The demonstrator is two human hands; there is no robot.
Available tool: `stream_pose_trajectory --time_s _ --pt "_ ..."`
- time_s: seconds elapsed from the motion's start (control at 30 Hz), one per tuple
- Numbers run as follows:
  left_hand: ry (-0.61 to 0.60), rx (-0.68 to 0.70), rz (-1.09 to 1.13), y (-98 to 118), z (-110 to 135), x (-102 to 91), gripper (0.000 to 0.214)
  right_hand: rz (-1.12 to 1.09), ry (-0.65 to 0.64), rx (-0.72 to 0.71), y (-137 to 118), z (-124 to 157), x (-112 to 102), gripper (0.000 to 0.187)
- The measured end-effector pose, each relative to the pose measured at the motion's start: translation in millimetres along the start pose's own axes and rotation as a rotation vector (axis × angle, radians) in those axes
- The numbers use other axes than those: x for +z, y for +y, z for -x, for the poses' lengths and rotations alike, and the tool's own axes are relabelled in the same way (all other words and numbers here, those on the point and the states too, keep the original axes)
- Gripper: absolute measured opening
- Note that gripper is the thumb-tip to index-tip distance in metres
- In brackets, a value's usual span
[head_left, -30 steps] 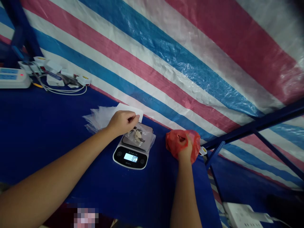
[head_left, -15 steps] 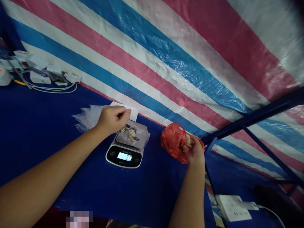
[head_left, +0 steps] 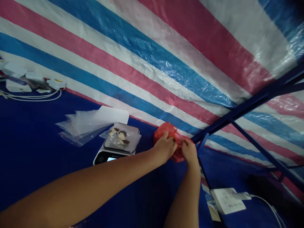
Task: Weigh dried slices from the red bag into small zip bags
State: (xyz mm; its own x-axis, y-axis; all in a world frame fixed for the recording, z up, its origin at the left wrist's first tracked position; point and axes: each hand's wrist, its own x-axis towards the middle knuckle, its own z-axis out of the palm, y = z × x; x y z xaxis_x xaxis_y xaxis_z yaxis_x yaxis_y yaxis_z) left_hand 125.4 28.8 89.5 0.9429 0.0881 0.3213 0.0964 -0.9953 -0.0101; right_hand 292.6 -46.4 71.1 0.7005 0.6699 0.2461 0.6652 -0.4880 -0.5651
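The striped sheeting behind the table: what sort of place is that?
Perhaps a makeshift work corner or stall for weighing small goods: striped plastic sheeting backs a blue table, where a digital scale sits beside clear plastic bags.

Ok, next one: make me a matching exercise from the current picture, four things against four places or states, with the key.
1. red bag
2. scale
3. flat clear bags
4. white power strip

A. fanned out, overlapping
B. at the picture's lower right
C. touched by left hand and right hand
D. partly hidden by the left forearm

Pairs: 1-C, 2-D, 3-A, 4-B
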Motion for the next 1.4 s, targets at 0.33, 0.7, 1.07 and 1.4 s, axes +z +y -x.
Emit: stream_pose_trajectory --time_s 0.33,0.7,1.07,1.4 --pt "-0.085 -0.335 0.032 8 53 30.0 0.036 0.272 -0.014 -0.038 -5 12 12 0.034" --pt "-0.038 -0.47 0.049 14 67 41.5 0.042 0.106 -0.377 -0.262 -31 14 31 0.043" --pt "-0.066 -0.533 0.044 17 65 37.7 0.036 0.451 -0.245 -0.187 -32 21 44 0.062" --pt "-0.028 -0.539 0.089 15 67 40.8 0.035 0.507 -0.209 -0.124 -38 18 50 0.034"
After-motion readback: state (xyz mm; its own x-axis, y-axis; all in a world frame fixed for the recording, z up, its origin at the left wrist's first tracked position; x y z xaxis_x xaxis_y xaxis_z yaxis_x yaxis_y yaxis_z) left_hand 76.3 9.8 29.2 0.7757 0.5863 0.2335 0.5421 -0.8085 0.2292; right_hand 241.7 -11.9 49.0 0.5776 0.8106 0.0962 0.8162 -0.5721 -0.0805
